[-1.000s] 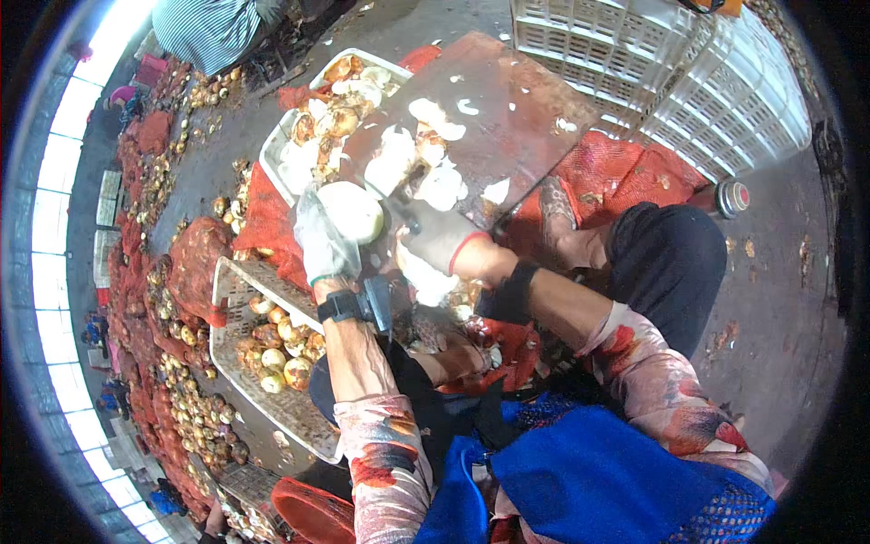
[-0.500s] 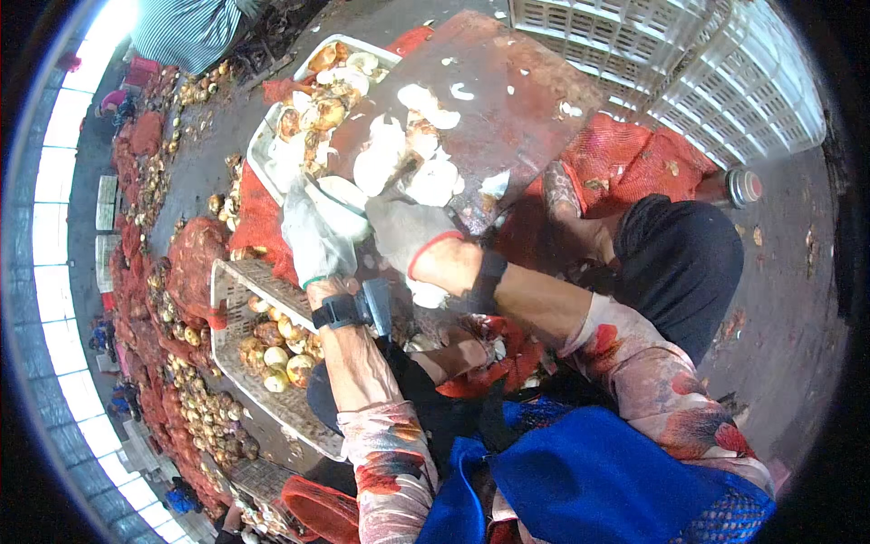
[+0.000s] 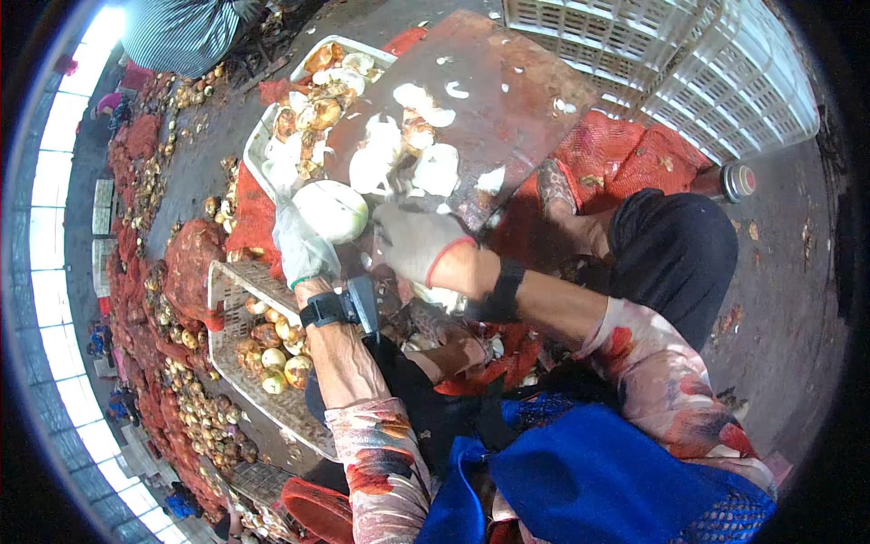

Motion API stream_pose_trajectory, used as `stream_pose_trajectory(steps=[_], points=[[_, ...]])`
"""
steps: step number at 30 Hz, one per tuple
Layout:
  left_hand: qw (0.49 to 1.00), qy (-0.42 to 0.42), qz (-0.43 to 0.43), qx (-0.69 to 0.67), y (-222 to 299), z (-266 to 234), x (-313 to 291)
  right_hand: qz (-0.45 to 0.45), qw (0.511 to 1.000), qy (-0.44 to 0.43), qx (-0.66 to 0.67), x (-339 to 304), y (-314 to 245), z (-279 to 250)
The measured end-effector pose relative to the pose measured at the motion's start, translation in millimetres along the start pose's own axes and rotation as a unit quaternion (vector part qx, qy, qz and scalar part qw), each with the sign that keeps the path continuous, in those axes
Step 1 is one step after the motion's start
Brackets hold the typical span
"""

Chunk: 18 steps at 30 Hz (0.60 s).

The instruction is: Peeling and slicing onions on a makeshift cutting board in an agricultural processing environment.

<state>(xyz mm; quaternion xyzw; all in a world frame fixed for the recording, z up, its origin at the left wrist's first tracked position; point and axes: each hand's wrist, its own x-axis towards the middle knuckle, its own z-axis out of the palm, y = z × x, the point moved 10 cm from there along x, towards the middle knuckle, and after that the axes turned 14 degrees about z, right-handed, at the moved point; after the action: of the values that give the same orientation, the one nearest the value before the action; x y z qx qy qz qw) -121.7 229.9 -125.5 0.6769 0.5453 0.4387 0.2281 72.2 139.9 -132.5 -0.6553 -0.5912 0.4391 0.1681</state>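
A peeled, pale green-white onion (image 3: 332,211) rests in my left hand (image 3: 304,243), which wears a thin whitish glove and grips it from the left side. My right hand (image 3: 417,243), in a grey glove with a red cuff, is just right of the onion. Its fingers are curled and smeared by motion, so whether they hold anything is unclear. Beyond both hands, white onion peelings (image 3: 376,154) lie on a reddish-brown board (image 3: 507,82). A flat grey piece (image 3: 364,304) sticks up beside my left wrist.
A white crate (image 3: 261,145) of skins and onions stands at the board's left. Nearer, another crate (image 3: 216,340) holds unpeeled onions (image 3: 274,358). White crates (image 3: 662,54) stand at the far right, near red mesh sacks (image 3: 616,150) and a lidded jar (image 3: 736,182).
My right hand has drawn slightly away from the onion, so more of its pale face shows. My left hand has shifted a little left and nearer with it.
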Motion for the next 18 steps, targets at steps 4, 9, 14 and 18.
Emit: stream_pose_trajectory(steps=[4, 9, 14, 18], points=[[0.973, 0.024, -0.13, -0.189, 8.2, 22.7, -8.4, -0.03, 0.997, 0.068, 0.01, -12.9, 2.6, 3.9], [0.974, 0.09, -0.133, -0.161, 12.9, 10.5, -15.5, -0.017, 0.996, 0.085, -0.019, -4.6, 0.2, 8.6], [0.957, 0.087, -0.204, -0.186, 32.0, 23.1, -14.6, 0.03, 0.995, 0.081, -0.046, 15.2, 4.4, 12.0], [0.958, 0.074, -0.206, -0.183, 21.9, 19.5, -8.3, 0.018, 0.997, 0.038, -0.059, 24.9, 1.5, 3.9]])
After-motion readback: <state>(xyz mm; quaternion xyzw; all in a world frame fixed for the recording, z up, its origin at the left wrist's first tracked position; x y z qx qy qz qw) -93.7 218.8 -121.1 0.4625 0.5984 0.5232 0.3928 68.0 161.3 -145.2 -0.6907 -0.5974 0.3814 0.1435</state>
